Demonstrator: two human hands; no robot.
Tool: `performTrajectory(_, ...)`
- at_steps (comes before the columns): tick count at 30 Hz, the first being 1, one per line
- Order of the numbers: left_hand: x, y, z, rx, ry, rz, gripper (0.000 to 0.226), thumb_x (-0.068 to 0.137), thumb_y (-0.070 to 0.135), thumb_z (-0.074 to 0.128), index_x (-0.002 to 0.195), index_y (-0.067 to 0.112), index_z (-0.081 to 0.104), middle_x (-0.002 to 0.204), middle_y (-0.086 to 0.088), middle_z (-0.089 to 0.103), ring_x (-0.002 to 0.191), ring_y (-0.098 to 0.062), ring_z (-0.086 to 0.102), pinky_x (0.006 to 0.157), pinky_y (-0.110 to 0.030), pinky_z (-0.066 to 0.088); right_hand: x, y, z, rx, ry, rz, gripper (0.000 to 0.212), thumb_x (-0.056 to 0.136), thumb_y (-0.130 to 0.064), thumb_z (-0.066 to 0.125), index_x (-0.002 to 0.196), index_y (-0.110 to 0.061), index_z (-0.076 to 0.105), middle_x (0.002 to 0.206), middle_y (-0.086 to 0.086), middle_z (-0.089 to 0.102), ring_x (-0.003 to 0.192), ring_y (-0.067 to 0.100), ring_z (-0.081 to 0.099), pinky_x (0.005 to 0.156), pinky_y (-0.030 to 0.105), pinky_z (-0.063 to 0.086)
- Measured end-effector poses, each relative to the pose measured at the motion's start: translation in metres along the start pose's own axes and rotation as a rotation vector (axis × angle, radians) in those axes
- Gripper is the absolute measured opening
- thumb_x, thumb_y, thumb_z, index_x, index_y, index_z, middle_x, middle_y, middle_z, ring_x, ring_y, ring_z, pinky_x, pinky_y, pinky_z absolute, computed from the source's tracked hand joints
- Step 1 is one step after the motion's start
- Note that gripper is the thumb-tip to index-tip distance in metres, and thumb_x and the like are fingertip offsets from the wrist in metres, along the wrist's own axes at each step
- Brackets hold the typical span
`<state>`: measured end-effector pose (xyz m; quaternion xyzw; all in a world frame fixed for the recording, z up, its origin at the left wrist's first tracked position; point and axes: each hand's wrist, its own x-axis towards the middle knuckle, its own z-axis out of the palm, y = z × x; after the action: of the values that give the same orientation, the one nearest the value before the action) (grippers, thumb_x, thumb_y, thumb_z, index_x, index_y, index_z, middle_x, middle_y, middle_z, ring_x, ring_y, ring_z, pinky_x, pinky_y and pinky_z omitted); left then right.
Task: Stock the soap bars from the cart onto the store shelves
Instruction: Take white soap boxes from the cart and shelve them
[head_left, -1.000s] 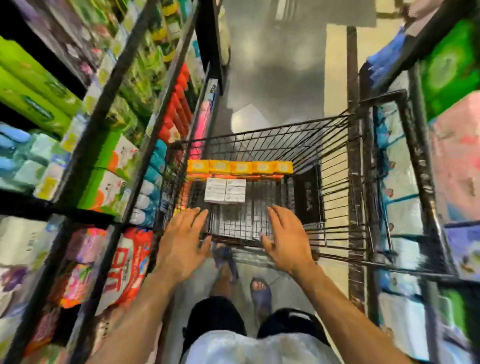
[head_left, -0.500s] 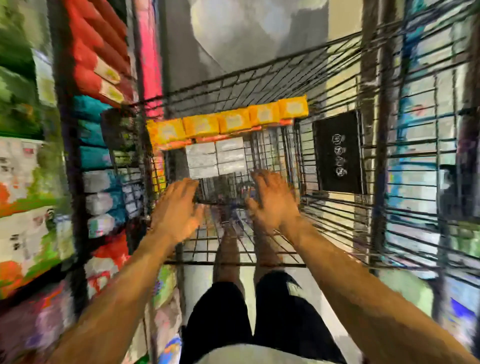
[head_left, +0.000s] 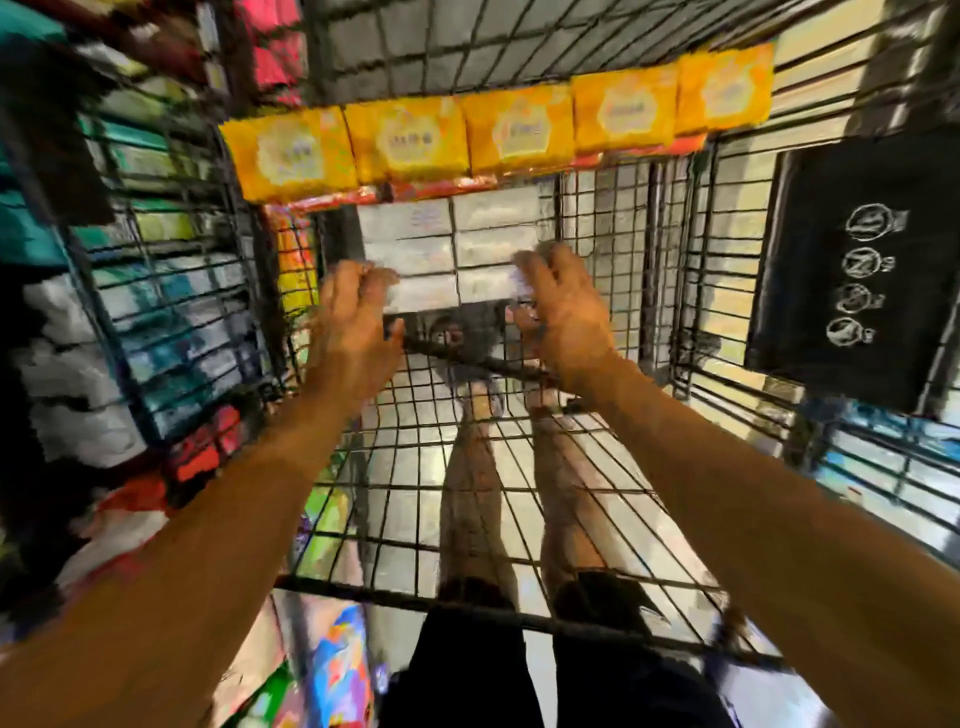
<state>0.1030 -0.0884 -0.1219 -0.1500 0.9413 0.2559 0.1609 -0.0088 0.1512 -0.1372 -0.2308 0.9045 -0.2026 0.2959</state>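
Observation:
Several white soap boxes (head_left: 452, 244) lie in two columns on the floor of the wire cart (head_left: 631, 218). Behind them, a row of yellow soap packs (head_left: 509, 130) lines the cart's far wall, on top of red packs (head_left: 358, 196). Both my arms reach down into the cart. My left hand (head_left: 353, 322) curls its fingers over the left end of the nearest white box, thumb under its near edge. My right hand (head_left: 563, 312) grips the right end of the same row in the same way. The picture is blurred by motion.
Store shelves (head_left: 171, 312) packed with teal, white and red packages stand close on the left of the cart. A black panel with white symbols (head_left: 857, 270) hangs on the cart's right wall. My legs and the floor show through the cart's wire.
My hands left the cart's handle and went down and forward into the basket, reaching the white boxes. My head leaned over the cart, so the soap looks much closer.

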Motion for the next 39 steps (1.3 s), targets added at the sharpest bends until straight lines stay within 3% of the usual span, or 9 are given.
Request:
performTrajectory(5, -0.001, -0.001, 0.009, -0.031, 0.069, 0.027, 0.054, 0.078, -0.002, 0.072, 0.130, 0.009, 0.058, 0.126, -0.017, 0.047, 0.116, -0.034, 0.046, 0.093, -0.041, 0.050, 0.005, 0.002, 0.001, -0.008, 0.056, -0.074, 0.054, 0.084, -0.031, 0.052, 0.131, -0.004, 0.058, 0.122, 0.018, 0.051, 0.110, 0.030, 0.051, 0.085, 0.035, 0.048)
performTrajectory(10, -0.005, 0.009, 0.000, -0.071, 0.080, -0.012, 0.049, 0.076, -0.003, 0.067, 0.124, 0.008, 0.060, 0.126, -0.013, 0.047, 0.117, -0.030, 0.045, 0.094, -0.037, 0.048, 0.004, 0.003, -0.004, -0.038, 0.010, -0.069, 0.048, 0.081, -0.012, 0.078, 0.126, -0.006, 0.059, 0.118, 0.014, 0.051, 0.104, 0.030, 0.054, 0.078, 0.041, 0.057)
performTrajectory(14, -0.022, 0.018, -0.014, -0.092, 0.030, -0.043, 0.044, 0.073, 0.007, 0.072, 0.117, 0.009, 0.063, 0.125, -0.011, 0.055, 0.113, -0.032, 0.050, 0.091, -0.031, 0.039, -0.001, 0.000, -0.024, -0.043, -0.055, -0.029, 0.045, 0.078, -0.024, 0.082, 0.115, -0.007, 0.063, 0.119, 0.015, 0.052, 0.100, 0.031, 0.056, 0.074, 0.044, 0.057)
performTrajectory(17, -0.042, 0.031, -0.031, -0.212, 0.027, -0.154, 0.040, 0.072, 0.008, 0.079, 0.110, 0.010, 0.065, 0.116, -0.010, 0.061, 0.104, -0.025, 0.049, 0.079, -0.022, 0.030, -0.014, -0.006, -0.050, 0.199, -0.124, 0.087, 0.043, 0.077, -0.008, 0.086, 0.112, 0.003, 0.063, 0.114, 0.022, 0.059, 0.101, 0.031, 0.061, 0.081, 0.042, 0.058)
performTrajectory(21, -0.076, 0.055, -0.067, -0.626, 0.069, -0.444, 0.033, 0.078, 0.011, 0.082, 0.103, 0.018, 0.063, 0.091, 0.007, 0.065, 0.076, 0.000, 0.055, 0.060, -0.018, 0.043, -0.052, -0.028, -0.101, 0.568, -0.109, 0.310, 0.034, 0.084, 0.008, 0.076, 0.111, 0.003, 0.058, 0.086, -0.001, 0.063, 0.067, -0.011, 0.062, 0.060, 0.007, 0.047)
performTrajectory(24, -0.104, 0.074, -0.105, -0.841, 0.110, -0.558, 0.032, 0.079, 0.012, 0.079, 0.104, 0.021, 0.063, 0.095, 0.002, 0.069, 0.082, -0.013, 0.063, 0.061, -0.022, 0.051, -0.090, -0.057, -0.144, 0.797, -0.020, 0.405, 0.028, 0.090, 0.004, 0.071, 0.116, 0.002, 0.059, 0.078, 0.001, 0.064, 0.051, -0.005, 0.057, 0.051, 0.012, 0.047)
performTrajectory(31, -0.181, 0.141, -0.184, -1.375, 0.344, -0.627, 0.018, 0.080, 0.022, 0.081, 0.093, 0.022, 0.069, 0.095, -0.004, 0.071, 0.081, -0.014, 0.068, 0.068, -0.028, 0.052, -0.181, -0.114, -0.210, 1.084, 0.096, 0.431, 0.021, 0.095, -0.005, 0.066, 0.115, -0.012, 0.067, 0.100, 0.003, 0.073, 0.088, 0.020, 0.069, 0.067, 0.031, 0.057)
performTrajectory(34, -0.228, 0.160, -0.199, -1.503, 0.396, -0.618, 0.049, 0.060, 0.045, 0.082, 0.098, 0.017, 0.071, 0.098, -0.009, 0.073, 0.081, -0.021, 0.068, 0.062, -0.026, 0.053, -0.220, -0.134, -0.228, 1.197, 0.097, 0.440, 0.025, 0.096, -0.003, 0.065, 0.119, -0.013, 0.064, 0.096, -0.001, 0.073, 0.082, 0.016, 0.069, 0.063, 0.030, 0.059)
performTrajectory(39, -0.322, 0.207, -0.199, -1.660, 0.644, -0.638, 0.026, 0.093, 0.028, 0.069, 0.110, 0.008, 0.070, 0.111, -0.016, 0.074, 0.093, -0.026, 0.070, 0.068, -0.031, 0.059, -0.288, -0.154, -0.244, 1.310, -0.029, 0.323, 0.020, 0.099, -0.008, 0.060, 0.117, -0.010, 0.065, 0.104, 0.009, 0.074, 0.086, 0.017, 0.072, 0.067, 0.026, 0.059)
